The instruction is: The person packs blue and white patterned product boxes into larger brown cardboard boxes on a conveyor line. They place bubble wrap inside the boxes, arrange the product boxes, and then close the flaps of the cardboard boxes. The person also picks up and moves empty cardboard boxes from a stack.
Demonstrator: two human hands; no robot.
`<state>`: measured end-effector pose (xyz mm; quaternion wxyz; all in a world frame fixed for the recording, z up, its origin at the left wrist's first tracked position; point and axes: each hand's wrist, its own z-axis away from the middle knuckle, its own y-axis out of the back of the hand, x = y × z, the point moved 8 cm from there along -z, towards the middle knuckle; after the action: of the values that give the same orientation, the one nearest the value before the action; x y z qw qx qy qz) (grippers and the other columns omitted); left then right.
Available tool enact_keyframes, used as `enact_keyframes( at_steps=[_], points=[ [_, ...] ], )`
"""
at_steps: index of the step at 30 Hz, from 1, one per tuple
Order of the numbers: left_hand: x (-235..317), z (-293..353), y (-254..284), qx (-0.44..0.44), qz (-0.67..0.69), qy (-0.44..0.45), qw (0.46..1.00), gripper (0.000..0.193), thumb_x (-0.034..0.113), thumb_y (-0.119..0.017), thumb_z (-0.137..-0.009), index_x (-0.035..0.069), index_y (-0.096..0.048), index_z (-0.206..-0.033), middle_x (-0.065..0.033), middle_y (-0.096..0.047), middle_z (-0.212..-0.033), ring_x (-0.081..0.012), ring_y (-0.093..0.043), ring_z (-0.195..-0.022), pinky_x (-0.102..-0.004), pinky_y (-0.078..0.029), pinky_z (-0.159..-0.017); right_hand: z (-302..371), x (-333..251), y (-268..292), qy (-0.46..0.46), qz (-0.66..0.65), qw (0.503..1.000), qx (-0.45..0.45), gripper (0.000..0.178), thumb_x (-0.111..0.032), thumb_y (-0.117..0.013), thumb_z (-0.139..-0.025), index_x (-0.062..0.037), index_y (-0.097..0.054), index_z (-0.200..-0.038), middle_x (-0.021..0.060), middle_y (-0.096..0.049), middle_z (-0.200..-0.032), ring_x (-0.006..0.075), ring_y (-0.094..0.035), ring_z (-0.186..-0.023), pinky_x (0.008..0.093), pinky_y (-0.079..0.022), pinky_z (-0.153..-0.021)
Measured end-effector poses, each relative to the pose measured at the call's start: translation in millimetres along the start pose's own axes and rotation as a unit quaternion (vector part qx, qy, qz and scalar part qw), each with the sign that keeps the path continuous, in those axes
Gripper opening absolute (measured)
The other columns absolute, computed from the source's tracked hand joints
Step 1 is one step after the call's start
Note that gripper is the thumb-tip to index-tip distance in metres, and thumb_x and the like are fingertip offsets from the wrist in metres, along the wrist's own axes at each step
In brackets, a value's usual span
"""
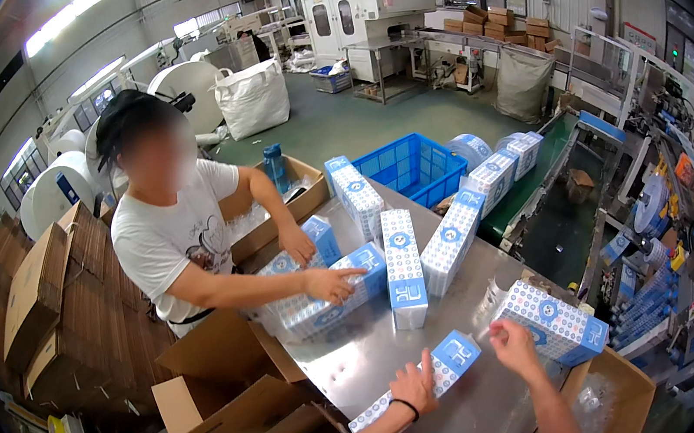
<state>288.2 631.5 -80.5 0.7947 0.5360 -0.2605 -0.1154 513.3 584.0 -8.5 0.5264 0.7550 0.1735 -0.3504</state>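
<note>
My left hand (415, 387) grips a long blue-and-white patterned pack (456, 354) from above; it lies slantwise near the front of the metal table (341, 370). The hand covers the pack's middle. My right hand (517, 352) is beside the near left end of another film-wrapped pack (549, 317). Its fingers are curled together, and whatever they pinch is too small to make out. Loose clear film sticks up at that pack's end. Farther up the table, several similar packs stand or lean, among them a pack (405, 270) in the middle and a tilted pack (455, 242) right of it.
Across the table a co-worker (181, 221) reaches over packs at the left. Open cardboard cartons (228, 377) stand at the near left, another carton (624, 390) at the near right. A blue crate (411, 169) sits beyond the table; a conveyor (557, 180) and machinery are on the right.
</note>
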Motion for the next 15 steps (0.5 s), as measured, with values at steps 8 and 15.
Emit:
enact_keyframes(
  at_steps=[8,15],
  points=[
    [-63.5,61.2,133.5,-0.022,0.631,-0.129,0.765,0.09,0.012,-0.093,-0.056,-0.001,-0.049,-0.133,-0.0135,-0.061,-0.123,-0.0225,-0.058,-0.112,-0.0347,-0.046,-0.099,-176.4,-30.0,-44.9,0.25,0.354,0.897,0.082,0.06,-0.004,-0.06,-0.083,-0.0249,-0.051,-0.139,0.0153,-0.037,-0.148,0.0401,-0.037,-0.133,0.0527,-0.033,-0.108],
    [-174.7,232.3,155.4,0.268,0.601,-0.067,0.75,0.088,0.014,-0.094,-0.059,-0.003,-0.049,-0.133,-0.0142,-0.056,-0.132,-0.0244,-0.055,-0.119,-0.0382,-0.045,-0.101,-189.9,-25.2,-169.3,0.364,0.432,0.786,-0.25,0.082,-0.042,-0.087,-0.049,-0.0156,-0.057,-0.12,0.003,-0.06,-0.121,0.0222,-0.048,-0.129,0.0768,0.001,-0.11]
  ],
)
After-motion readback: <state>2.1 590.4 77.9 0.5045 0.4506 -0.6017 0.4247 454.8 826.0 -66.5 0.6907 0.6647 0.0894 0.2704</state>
